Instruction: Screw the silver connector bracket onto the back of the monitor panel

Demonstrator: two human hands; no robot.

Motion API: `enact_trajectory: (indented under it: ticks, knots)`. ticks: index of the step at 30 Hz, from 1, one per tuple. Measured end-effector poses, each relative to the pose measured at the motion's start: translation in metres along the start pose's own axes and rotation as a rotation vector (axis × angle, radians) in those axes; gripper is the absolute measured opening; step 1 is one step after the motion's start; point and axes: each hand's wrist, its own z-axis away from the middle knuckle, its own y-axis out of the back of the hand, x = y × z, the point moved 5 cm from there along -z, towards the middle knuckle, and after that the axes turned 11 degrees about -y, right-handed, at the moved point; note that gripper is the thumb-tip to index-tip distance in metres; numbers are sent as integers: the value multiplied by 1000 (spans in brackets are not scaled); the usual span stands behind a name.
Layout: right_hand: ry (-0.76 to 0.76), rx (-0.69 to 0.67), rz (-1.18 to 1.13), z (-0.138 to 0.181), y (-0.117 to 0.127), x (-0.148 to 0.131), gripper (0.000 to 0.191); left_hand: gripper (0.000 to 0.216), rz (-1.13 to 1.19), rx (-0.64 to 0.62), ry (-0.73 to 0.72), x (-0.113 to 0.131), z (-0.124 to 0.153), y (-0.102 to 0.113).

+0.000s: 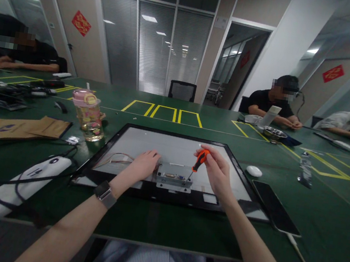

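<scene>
A flat monitor panel (pixel 133 141) lies face down on the green table (pixel 160 226), its grey metal back showing. A small metal box with connector ports (pixel 174 177) sits on it near the front edge. My left hand (pixel 145 165) rests with curled fingers on the panel against the box's left end. My right hand (pixel 217 171) grips a screwdriver with an orange and black handle (pixel 200 158); its tip touches the box's right side. Thin wires (pixel 112 159) run across the panel's left part.
A pink-lidded drink bottle (pixel 89 115) and brown paper bags (pixel 13 125) stand left. A white power strip with black cables (pixel 23 182) lies front left. A white mouse (pixel 254 171) and a phone on a cable (pixel 275 207) lie right. Other people sit around the table.
</scene>
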Motion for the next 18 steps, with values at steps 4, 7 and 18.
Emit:
enact_trajectory:
  ticks: [4,7,18]
  knots:
    - [-35,17,-110,-5,5,7,18,33,-1,-13,8,0,1,0]
    - [-96,-9,-165,-7,5,9,22,33,0,-11,3,1,1,2]
    - [-121,-42,-173,-7,3,9,21,35,12,3,8,1,1,1]
